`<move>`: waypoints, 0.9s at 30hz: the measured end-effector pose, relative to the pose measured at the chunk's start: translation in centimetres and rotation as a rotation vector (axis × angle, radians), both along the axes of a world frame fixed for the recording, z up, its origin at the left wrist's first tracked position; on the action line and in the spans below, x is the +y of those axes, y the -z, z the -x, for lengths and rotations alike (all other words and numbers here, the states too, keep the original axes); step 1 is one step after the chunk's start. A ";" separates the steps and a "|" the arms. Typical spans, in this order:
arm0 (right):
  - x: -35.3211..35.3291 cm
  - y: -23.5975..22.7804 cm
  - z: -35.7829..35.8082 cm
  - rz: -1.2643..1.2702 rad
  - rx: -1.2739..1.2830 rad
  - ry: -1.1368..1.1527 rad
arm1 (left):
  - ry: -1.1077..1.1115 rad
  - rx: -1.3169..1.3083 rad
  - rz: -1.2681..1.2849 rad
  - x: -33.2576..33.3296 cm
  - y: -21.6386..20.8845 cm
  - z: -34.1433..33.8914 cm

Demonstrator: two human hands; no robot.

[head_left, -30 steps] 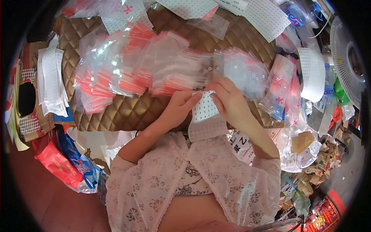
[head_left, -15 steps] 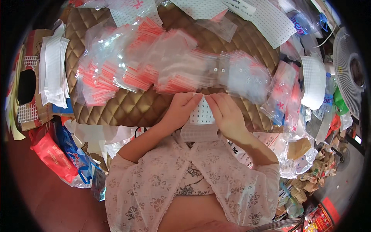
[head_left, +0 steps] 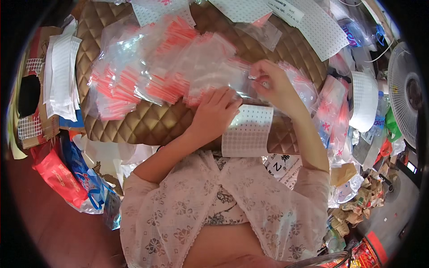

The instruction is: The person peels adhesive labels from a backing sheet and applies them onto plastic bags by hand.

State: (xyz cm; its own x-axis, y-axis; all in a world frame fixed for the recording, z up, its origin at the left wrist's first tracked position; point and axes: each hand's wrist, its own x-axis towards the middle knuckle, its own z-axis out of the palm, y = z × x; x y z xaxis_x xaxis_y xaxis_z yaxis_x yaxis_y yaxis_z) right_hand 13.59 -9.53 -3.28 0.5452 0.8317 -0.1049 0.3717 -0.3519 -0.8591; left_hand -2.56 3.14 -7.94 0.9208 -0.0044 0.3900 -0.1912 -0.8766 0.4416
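Observation:
My left hand lies palm down, fingers stretched over the near edge of the clear zip bags with red-pink strips. Its thumb is by the upper left corner of a white sheet printed with rows of small dark marks; round outlines cover its lower part. The sheet hangs over the table's near edge. Above and right of it, my right hand is closed in a pinch over the bags. A small whitish spot shows at its fingertips, too small to name. More bags with small round labels lie right of this hand.
The table has a brown quilted cover. Printed sheets lie along its far side. Stacked white sheets stand left; a white roll of sheets and a fan stand right. Red and blue bags hang lower left.
Both hands have come apart from the sheet between them. My right hand moved up over the bags; my left spread over the bag edge. The sheet now lies flat at the table edge.

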 end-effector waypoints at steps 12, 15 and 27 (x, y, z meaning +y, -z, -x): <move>1.0 1.5 -2.0 0.294 -0.460 -0.013 | 0.065 0.094 -0.006 -1.3 1.7 -0.2; 2.1 2.3 -1.5 0.175 -0.168 -0.153 | 0.101 0.060 -0.037 -1.1 1.6 -0.4; 2.2 3.6 -0.6 0.395 -0.599 -0.111 | 0.179 0.024 0.093 -1.2 1.6 -0.8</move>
